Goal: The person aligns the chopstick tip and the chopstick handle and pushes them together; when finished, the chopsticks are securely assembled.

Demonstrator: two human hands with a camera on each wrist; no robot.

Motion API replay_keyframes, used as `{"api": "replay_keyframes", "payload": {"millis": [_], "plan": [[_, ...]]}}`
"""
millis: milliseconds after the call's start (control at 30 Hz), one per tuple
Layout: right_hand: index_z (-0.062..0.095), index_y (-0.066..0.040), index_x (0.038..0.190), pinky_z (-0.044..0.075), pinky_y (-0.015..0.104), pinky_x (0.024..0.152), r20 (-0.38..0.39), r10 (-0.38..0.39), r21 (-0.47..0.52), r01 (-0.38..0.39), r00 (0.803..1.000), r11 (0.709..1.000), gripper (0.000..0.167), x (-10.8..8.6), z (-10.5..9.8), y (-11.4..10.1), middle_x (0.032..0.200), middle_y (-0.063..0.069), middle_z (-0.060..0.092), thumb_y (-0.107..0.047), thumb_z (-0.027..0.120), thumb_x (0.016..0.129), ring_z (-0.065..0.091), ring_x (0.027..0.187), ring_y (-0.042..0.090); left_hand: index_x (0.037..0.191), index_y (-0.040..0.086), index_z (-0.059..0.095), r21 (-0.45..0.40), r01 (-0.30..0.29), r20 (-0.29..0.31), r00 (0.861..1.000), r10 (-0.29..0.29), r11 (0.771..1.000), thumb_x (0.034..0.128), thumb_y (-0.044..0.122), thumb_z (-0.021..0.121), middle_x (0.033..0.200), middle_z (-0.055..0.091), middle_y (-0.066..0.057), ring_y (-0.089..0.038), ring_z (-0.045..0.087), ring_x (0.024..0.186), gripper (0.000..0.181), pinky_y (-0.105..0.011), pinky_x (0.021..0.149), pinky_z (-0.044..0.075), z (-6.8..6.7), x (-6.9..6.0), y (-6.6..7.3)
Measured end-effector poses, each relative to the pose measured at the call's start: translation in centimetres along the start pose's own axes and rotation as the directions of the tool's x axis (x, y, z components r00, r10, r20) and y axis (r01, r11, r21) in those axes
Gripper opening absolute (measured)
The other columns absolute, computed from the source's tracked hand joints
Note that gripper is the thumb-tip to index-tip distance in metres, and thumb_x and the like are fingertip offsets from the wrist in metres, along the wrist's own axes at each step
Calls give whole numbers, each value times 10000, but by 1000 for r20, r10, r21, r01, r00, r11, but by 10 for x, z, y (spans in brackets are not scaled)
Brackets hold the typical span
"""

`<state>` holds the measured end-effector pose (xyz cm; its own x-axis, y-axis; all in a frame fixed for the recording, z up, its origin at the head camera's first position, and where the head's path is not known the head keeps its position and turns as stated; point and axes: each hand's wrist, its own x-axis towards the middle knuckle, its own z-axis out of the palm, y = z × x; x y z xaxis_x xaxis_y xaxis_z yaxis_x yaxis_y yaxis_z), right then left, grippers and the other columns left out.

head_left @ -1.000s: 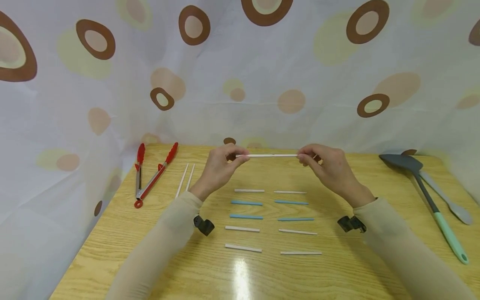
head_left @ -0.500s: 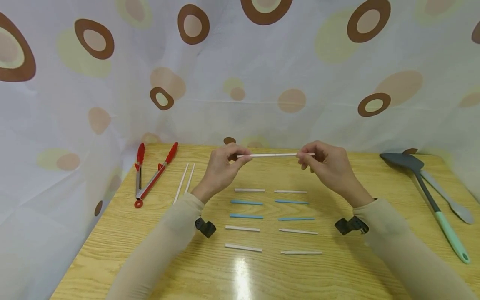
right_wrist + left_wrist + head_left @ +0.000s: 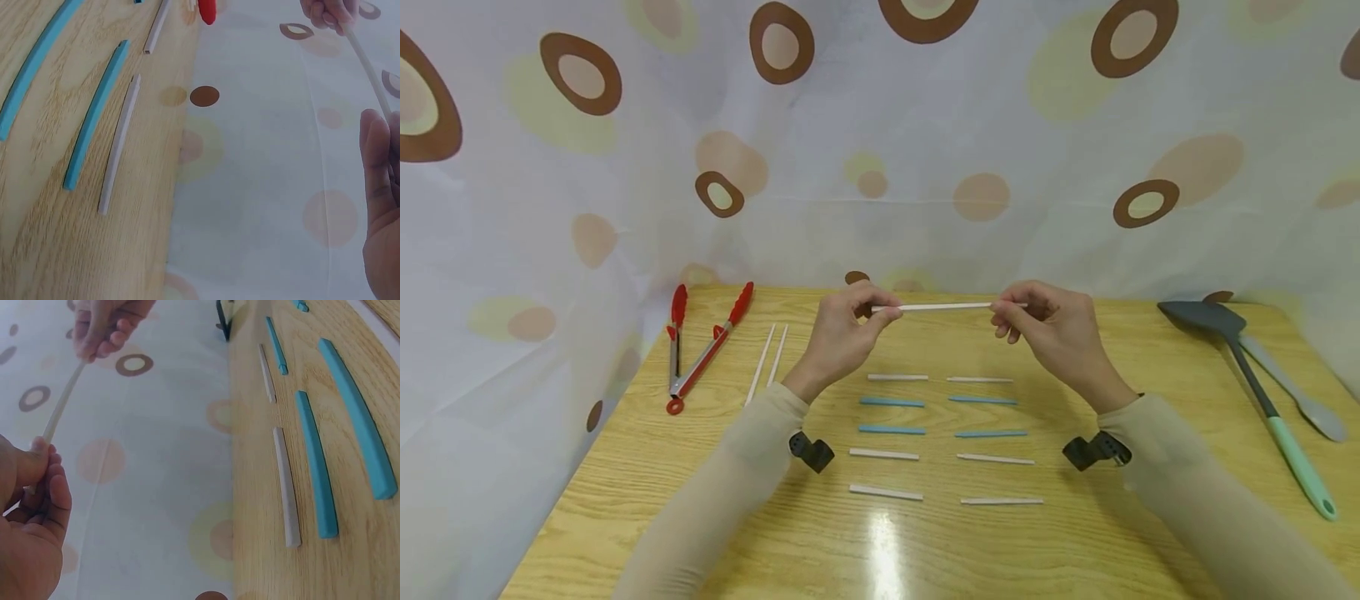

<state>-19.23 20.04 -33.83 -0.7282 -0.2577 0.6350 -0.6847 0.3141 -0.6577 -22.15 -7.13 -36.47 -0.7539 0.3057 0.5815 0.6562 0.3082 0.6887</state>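
Note:
A thin white stick [image 3: 946,307] is held level above the table's back edge, one hand at each end. The left hand [image 3: 848,332] pinches its left end between thumb and fingers; the right hand [image 3: 1056,336] pinches it near the right end, a short tip showing past the thumb. In the left wrist view the same stick [image 3: 64,403] runs between both hands. Below them on the table lie two columns of short pieces, among them a white piece [image 3: 898,377], a blue piece [image 3: 892,402] and a blue piece at the right [image 3: 982,400].
Red-tipped tongs [image 3: 703,363] lie spread at the left, beside two long white sticks [image 3: 761,363]. At the right lie a dark spatula with a green handle [image 3: 1300,467] and a grey spoon [image 3: 1321,419]. A patterned cloth [image 3: 925,108] hangs behind the wooden table [image 3: 625,500].
The right hand's grip now sits slightly inward from the stick's right end, whose tip shows past the thumb. The left hand keeps its pinch. The camera view has shifted slightly.

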Motion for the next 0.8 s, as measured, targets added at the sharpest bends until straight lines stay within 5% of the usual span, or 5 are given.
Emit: {"api": "replay_keyframes", "payload": {"millis": [300, 600, 800], "plan": [[704, 32, 909, 526, 234, 534, -3, 11, 44, -11, 1000, 999, 72, -3, 4, 31, 757, 75, 692, 95, 687, 879, 651, 590, 193, 947, 51, 740, -1, 22, -15, 1000, -22, 1000, 927, 68, 700, 838, 658, 6, -140, 523, 662, 49, -295, 611, 436, -1, -1, 1], [668, 100, 865, 530, 242, 531, 2, -9, 2, 9, 1000, 1000, 30, -4, 3, 6, 737, 161, 663, 112, 664, 892, 641, 577, 248, 947, 63, 742, 16, 16, 1, 1000, -16, 1000, 921, 61, 707, 854, 667, 19, -113, 518, 670, 44, -288, 628, 449, 5, -2, -3], [694, 44, 889, 520, 214, 544, 5, -71, -45, 71, 997, 996, 116, -2, 3, 19, 755, 90, 678, 151, 691, 845, 645, 591, 194, 965, 64, 727, 92, -62, 53, 997, 57, 994, 919, 61, 710, 894, 659, 5, -92, 558, 721, 49, -293, 664, 485, -4, 1, -4]]}}
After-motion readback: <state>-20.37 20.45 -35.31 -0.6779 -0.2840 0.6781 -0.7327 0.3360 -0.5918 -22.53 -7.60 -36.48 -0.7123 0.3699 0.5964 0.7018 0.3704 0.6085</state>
